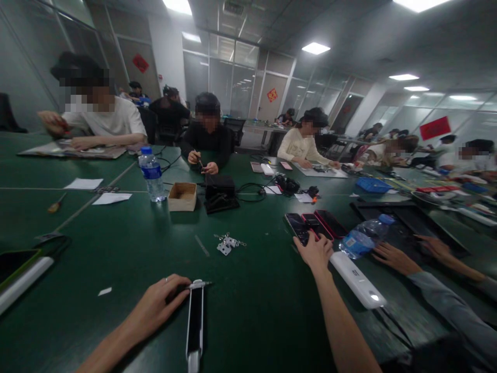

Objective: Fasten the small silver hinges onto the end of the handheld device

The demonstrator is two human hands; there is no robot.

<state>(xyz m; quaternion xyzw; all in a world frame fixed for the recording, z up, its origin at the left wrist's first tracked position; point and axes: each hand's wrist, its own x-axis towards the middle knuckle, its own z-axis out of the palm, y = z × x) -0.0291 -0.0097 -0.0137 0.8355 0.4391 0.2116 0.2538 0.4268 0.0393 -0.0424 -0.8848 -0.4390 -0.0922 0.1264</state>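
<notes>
My left hand (163, 300) is closed around the top end of a long black-and-white device (195, 324) that lies flat on the green table (128, 259). A thin metal tip sticks out by my fingers. My right hand (316, 253) reaches forward with fingers stretched out, resting on the nearest of three dark phones (315, 224) lying side by side. A white oblong device (357, 281) lies just right of my right wrist. Small metal hinge parts (228, 243) sit between my hands, further out.
A co-worker's hands (394, 257) in grey sleeves rest at the right, next to a water bottle lying on its side (363, 236). An upright bottle (152, 175), a cardboard box (182, 197) and a black case (219, 194) stand mid-table. Several people sit along the far side.
</notes>
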